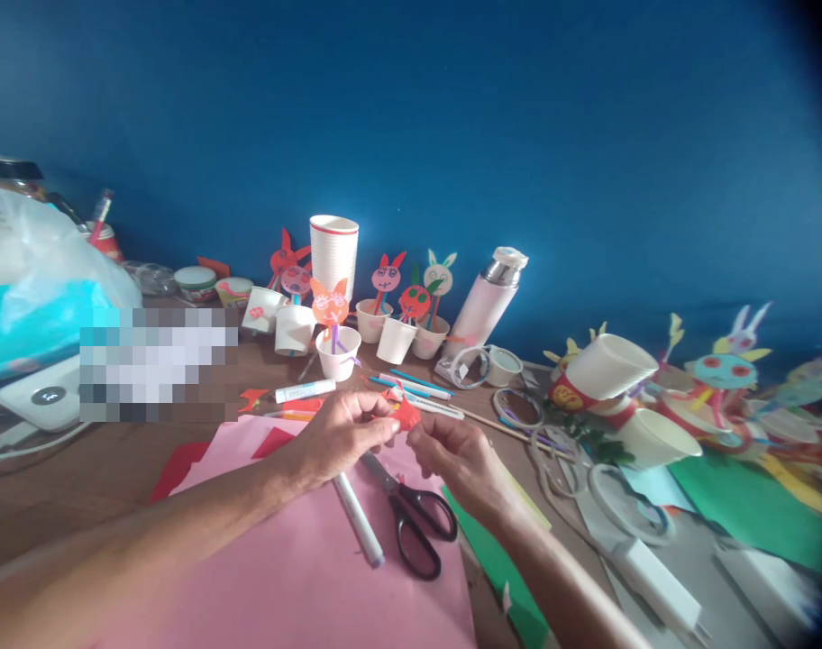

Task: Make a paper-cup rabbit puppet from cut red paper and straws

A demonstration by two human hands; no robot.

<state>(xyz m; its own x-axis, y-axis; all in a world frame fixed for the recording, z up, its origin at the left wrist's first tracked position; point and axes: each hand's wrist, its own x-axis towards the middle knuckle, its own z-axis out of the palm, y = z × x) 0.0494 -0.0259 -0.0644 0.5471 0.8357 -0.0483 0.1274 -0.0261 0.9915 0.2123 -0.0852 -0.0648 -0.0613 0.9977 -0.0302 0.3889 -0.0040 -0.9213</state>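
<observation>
Between my two hands is a small red paper piece [406, 413] with some yellow on it, slightly blurred. My left hand [350, 428] pinches its left side between thumb and fingers. At its right edge, my right hand [455, 455] has thumb and forefinger closed on it. Below the hands, black-handled scissors [411, 514] lie on pink paper [282, 559], their blades partly hidden. A white marker [358, 518] rests beside them on the left. Another marker [306, 390] lies just behind my left hand, and a white cutter knife [438, 408] is behind the red piece.
Behind stand paper cups with animal-face figures [331, 306], a cup stack [333, 252] and a pink thermos [485, 302]. Tape rolls [519, 408], tilted cups [610, 365], green paper [755, 505] and a white charger [658, 581] crowd the right. A plastic bag [39, 279] sits left.
</observation>
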